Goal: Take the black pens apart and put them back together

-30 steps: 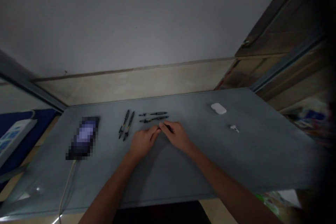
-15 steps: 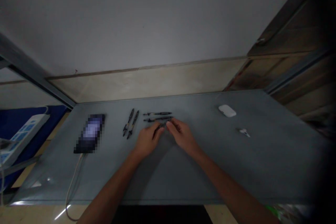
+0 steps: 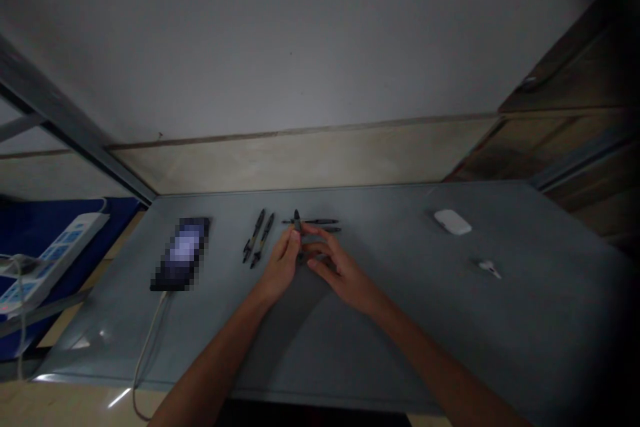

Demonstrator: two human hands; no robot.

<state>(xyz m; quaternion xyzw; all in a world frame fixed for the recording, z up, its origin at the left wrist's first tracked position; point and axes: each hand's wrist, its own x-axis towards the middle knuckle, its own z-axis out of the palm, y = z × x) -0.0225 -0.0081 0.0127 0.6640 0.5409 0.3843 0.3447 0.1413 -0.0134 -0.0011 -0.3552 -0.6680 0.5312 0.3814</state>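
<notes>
My left hand grips a dark pen, which points away from me over the middle of the grey table. Just to its right is my right hand, its fingers apart and curved, the fingertips close to the held pen. Behind my hands, a dark pen lies sideways on the table, and the tip of another pen shows past my right fingers. Two more pens, one beside the other, lie slanted left of my left hand.
A phone with a cable lies on the left. At the right are a white case and a small white object. A power strip sits beyond the table's left edge; a wall stands behind.
The held pen has turned from roughly sideways to pointing away from me. My right hand has opened and moved off it. The camera view has shifted slightly left.
</notes>
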